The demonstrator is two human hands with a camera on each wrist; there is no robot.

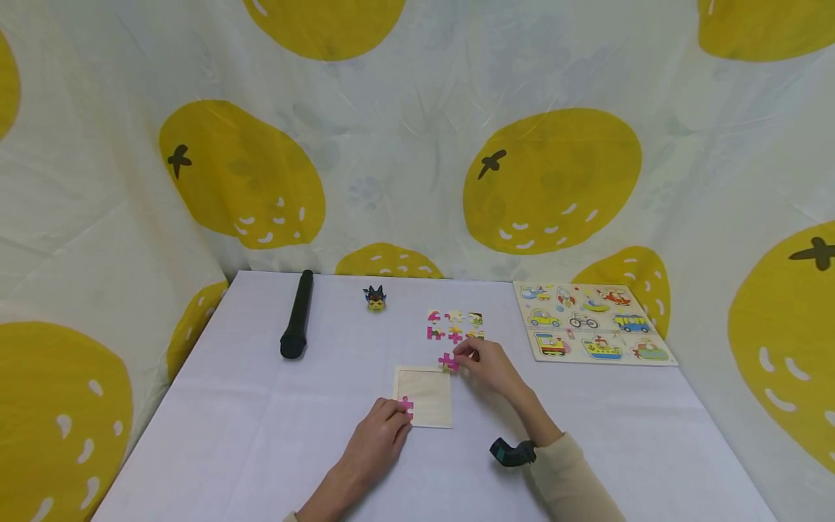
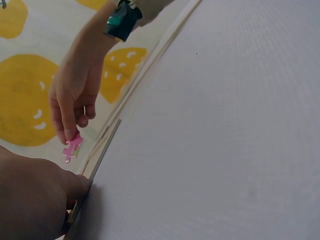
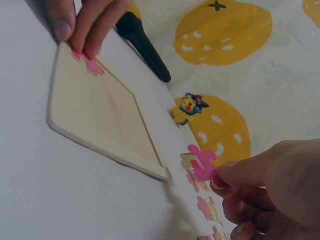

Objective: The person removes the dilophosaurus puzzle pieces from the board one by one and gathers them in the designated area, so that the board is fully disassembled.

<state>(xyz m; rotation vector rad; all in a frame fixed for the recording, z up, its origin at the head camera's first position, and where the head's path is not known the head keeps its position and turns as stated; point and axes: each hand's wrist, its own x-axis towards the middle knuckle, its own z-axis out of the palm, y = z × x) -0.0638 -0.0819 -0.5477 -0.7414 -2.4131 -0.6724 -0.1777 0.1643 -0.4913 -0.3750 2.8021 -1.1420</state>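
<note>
A square wooden puzzle tray (image 1: 432, 399) lies on the table before the person. The left hand (image 1: 381, 435) holds it at its near left corner, thumb at the outer edge. Its fingertips rest on a pink jigsaw piece (image 3: 94, 67) lying in that corner. Between thumb and fingers, the right hand (image 1: 485, 366) pinches another jigsaw piece (image 3: 202, 161), pink with a green and white part. This piece is raised over the tray's far right corner. Beyond it, several loose jigsaw pieces (image 1: 454, 317) lie in rows on the table.
At the back left lies a black microphone (image 1: 298, 315). A small yellow figurine (image 1: 375, 299) with a dark top stands to its right. On the right side is a wooden vehicle puzzle board (image 1: 590, 322). A fruit-patterned cloth (image 1: 404, 145) hangs behind the table. A dark strapped device (image 1: 512, 453) is on the right wrist.
</note>
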